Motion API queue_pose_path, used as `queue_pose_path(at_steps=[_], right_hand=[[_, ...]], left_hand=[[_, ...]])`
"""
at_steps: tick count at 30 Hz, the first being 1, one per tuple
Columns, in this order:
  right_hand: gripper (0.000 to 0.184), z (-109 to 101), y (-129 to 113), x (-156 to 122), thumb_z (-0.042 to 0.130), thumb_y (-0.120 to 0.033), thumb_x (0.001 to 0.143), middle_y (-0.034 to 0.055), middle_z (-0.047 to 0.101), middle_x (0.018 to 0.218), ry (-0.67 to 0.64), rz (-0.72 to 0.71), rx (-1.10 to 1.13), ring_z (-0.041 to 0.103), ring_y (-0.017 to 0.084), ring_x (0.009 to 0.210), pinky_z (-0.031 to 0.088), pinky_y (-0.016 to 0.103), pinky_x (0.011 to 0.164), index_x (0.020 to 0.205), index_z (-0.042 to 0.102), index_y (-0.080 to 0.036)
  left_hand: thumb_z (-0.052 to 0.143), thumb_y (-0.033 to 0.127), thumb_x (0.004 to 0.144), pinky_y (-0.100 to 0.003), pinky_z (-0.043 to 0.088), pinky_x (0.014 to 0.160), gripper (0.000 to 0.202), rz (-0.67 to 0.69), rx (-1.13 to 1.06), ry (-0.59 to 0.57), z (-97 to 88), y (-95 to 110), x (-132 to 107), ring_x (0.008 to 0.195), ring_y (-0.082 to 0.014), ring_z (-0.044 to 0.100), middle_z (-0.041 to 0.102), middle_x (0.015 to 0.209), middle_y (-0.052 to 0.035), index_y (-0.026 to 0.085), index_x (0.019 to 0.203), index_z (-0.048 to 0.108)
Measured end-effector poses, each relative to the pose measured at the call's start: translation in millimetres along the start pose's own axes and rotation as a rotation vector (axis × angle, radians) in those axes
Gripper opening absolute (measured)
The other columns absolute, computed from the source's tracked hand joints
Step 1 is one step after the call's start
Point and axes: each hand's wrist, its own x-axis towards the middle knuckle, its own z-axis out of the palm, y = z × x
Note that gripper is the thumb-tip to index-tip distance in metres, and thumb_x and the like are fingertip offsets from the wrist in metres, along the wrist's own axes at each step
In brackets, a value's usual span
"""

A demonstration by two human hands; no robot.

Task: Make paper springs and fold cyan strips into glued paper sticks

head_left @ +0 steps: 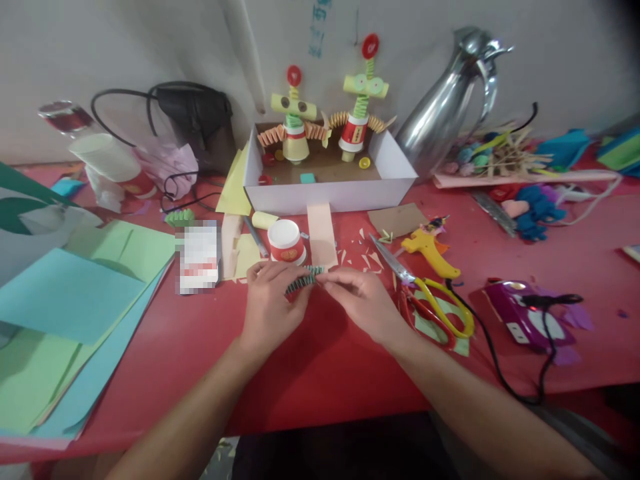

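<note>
My forearms (200, 407) were cut off below. My left hand (273, 303) and right hand (363, 300) each pinched one end of a dark green pleated paper strip (301, 281) over the red table (310, 363); fingers (333, 280) hid its ends.

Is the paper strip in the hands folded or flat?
Folded: the strip shows tight accordion pleats along its length, with its ends pinched by the left hand and right hand.
</note>
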Motion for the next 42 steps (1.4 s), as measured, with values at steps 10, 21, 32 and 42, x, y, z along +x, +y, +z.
queue_pose_path(at_steps=[10,21,32,42], right_hand=[[0.021,-8,2,7,0.056,-0.025,0.089,0.0033,0.075,0.101,0.05,0.032,0.049,0.067,0.021,0.1,0.05,0.036,0.088,0.102,0.073,-0.023],[0.028,1,-5,-4,0.054,-0.019,0.089,0.0042,0.069,0.099,0.014,-0.053,-0.056,0.065,0.018,0.09,0.05,0.029,0.067,0.104,0.076,-0.028],[0.027,-6,-5,1,0.054,-0.017,0.088,0.0029,0.073,0.1,0.113,-0.068,-0.062,0.066,0.019,0.095,0.048,0.028,0.066,0.1,0.075,-0.027],[0.026,-1,-4,-3,0.054,-0.018,0.087,0.0033,0.07,0.098,0.033,-0.065,-0.042,0.065,0.018,0.091,0.049,0.029,0.071,0.096,0.076,-0.027]], left_hand=[[0.068,0.024,0.082,-0.035,0.053,0.08,0.009,-0.254,-0.313,-0.053,-4.4,-2,5,0.088,-0.0197,0.068,0.074,0.092,-0.0014,0.024,0.091,0.07],[0.068,0.022,0.081,-0.037,0.053,0.083,0.009,-0.208,-0.289,-0.052,-3.5,-1,5,0.086,-0.0194,0.067,0.074,0.089,-0.0019,0.023,0.089,0.07],[0.068,0.027,0.083,-0.041,0.052,0.087,0.007,-0.189,-0.208,-0.035,-5.2,1,5,0.089,-0.0212,0.068,0.075,0.089,-0.0017,0.025,0.089,0.07],[0.069,0.02,0.08,-0.044,0.051,0.087,0.011,-0.11,-0.177,-0.018,-3.1,-1,3,0.089,-0.0213,0.067,0.075,0.09,-0.0022,0.024,0.09,0.071]])
